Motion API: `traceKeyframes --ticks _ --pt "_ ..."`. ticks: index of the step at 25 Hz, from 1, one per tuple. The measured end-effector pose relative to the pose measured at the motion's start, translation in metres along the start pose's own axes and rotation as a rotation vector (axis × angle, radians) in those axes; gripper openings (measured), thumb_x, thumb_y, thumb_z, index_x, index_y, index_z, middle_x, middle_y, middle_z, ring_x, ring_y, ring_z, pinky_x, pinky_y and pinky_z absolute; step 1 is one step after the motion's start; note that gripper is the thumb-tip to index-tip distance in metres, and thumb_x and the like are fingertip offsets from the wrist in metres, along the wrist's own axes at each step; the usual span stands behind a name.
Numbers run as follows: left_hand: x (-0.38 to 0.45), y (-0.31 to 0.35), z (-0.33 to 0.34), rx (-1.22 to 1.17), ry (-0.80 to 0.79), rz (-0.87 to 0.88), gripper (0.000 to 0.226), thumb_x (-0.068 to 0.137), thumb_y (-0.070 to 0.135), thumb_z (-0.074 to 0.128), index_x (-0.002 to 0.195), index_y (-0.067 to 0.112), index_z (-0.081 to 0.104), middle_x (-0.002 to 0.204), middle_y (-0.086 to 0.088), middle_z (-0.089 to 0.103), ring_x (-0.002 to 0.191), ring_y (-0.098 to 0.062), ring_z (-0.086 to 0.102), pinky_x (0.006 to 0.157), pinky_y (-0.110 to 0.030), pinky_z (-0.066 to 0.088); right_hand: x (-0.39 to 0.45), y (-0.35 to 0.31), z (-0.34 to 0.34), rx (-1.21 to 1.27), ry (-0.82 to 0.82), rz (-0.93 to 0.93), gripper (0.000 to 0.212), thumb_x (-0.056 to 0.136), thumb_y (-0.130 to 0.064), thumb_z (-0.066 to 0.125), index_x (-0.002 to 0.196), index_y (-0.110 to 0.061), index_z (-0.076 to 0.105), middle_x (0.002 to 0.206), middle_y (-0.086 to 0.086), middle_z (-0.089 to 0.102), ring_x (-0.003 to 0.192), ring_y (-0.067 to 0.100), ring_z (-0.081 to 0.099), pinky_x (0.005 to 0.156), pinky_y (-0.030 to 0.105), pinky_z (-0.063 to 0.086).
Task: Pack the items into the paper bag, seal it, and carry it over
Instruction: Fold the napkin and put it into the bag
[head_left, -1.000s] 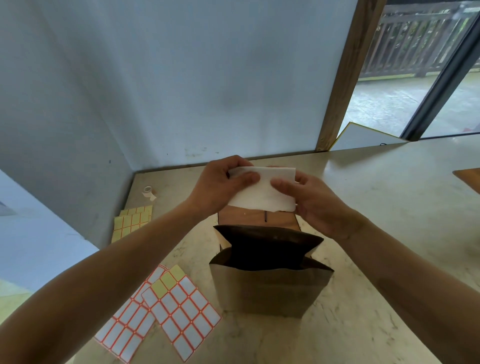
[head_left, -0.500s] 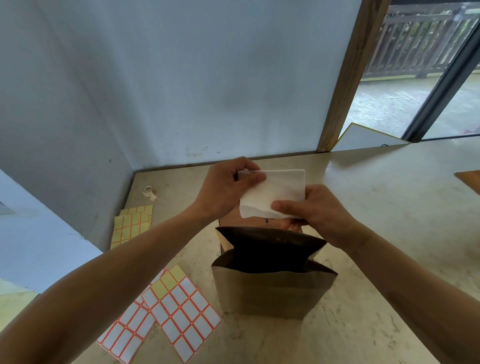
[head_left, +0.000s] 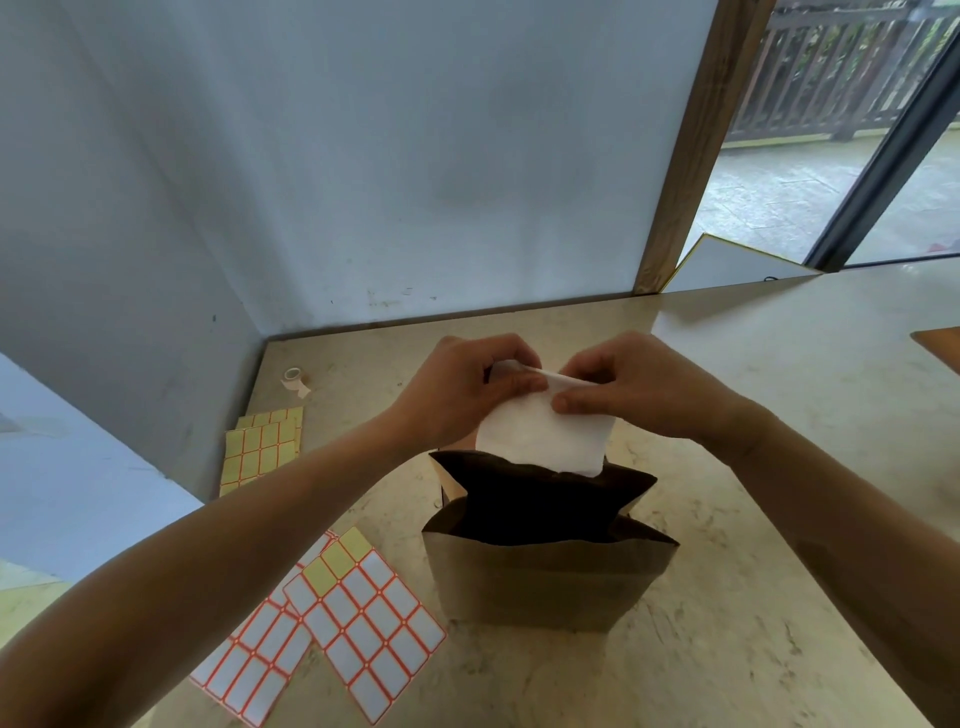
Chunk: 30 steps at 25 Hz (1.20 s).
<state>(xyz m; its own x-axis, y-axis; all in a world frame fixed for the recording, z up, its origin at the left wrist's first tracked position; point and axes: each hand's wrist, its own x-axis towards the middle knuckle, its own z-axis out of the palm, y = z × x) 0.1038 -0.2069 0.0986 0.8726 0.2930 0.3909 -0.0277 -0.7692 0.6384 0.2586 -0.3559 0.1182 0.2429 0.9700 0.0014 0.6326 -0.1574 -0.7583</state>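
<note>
Pinching a soft white folded napkin (head_left: 540, 441) at its top edge, the left hand (head_left: 462, 395) and the right hand (head_left: 639, 387) hold it between thumbs and forefingers just above the far rim of the paper bag (head_left: 545, 582). The napkin hangs limp and slightly creased, its lower corner touching or just past the bag's dark open mouth. The bag is plain brown kraft paper, standing upright with gusseted sides folded inward. It stands on a pale, marbled stone-look bench (head_left: 753, 597) with a smooth sheen. To the left lie flat sheets of rectangular labels: white with orange borders (head_left: 363, 623) near, yellow ones (head_left: 260, 447) farther off. A small tape roll (head_left: 295, 378) sits in the far left corner, by grey-blue walls. At far right, a wooden post (head_left: 691, 145) frames a glass door.
</note>
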Motion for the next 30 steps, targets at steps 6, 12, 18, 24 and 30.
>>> traceKeyframes --ticks 6,12,18,24,30 --pt "-0.031 -0.012 -0.011 0.435 -0.246 -0.074 0.016 0.092 0.031 0.060 0.102 0.021 0.066 0.089 0.006 0.070 0.075 -0.008 0.063 0.073 -0.027 0.055 -0.016 0.014 0.008 0.154 -0.157 0.217 0.007 0.085 -0.028 0.069 0.083 -0.021 0.072 0.076 -0.005 0.071 0.068 0.002 0.067 0.055 0.011 0.047" --pt "-0.036 -0.001 -0.003 0.382 -0.671 -0.006 0.022 0.091 0.028 0.064 0.112 0.026 0.070 0.105 0.012 0.068 0.090 -0.005 0.063 0.086 -0.022 0.052 -0.014 0.010 0.040 0.189 -0.345 0.358 0.021 0.089 -0.033 0.062 0.106 -0.022 0.069 0.099 -0.003 0.071 0.087 0.012 0.068 0.066 0.018 0.055" --pt "-0.045 -0.001 0.022 0.685 -0.806 -0.082 0.048 0.084 0.051 0.065 0.122 0.022 0.061 0.097 0.005 0.066 0.083 -0.013 0.061 0.076 -0.027 0.053 -0.008 0.006 0.067 -0.092 -0.393 0.372 0.026 0.090 -0.033 0.058 0.112 -0.020 0.067 0.101 -0.004 0.067 0.087 0.010 0.062 0.075 0.022 0.053" --pt "-0.066 -0.007 0.033 0.828 -0.927 -0.115 0.105 0.058 0.084 0.059 0.143 0.028 0.034 0.137 0.003 0.052 0.129 -0.024 0.042 0.111 -0.043 0.026 -0.019 0.019 0.070 -0.499 -0.334 0.397 0.019 0.089 -0.015 0.051 0.095 -0.010 0.069 0.090 0.008 0.067 0.081 0.023 0.063 0.073 0.034 0.056" --pt "-0.088 -0.003 0.033 0.890 -0.861 -0.005 0.118 0.058 0.088 0.054 0.149 0.018 0.024 0.151 -0.007 0.036 0.141 -0.029 0.025 0.116 -0.043 0.009 -0.035 0.013 0.073 -0.940 -0.308 0.339 0.027 0.097 -0.030 0.042 0.097 -0.016 0.065 0.081 0.005 0.055 0.080 0.027 0.062 0.058 0.031 0.038"
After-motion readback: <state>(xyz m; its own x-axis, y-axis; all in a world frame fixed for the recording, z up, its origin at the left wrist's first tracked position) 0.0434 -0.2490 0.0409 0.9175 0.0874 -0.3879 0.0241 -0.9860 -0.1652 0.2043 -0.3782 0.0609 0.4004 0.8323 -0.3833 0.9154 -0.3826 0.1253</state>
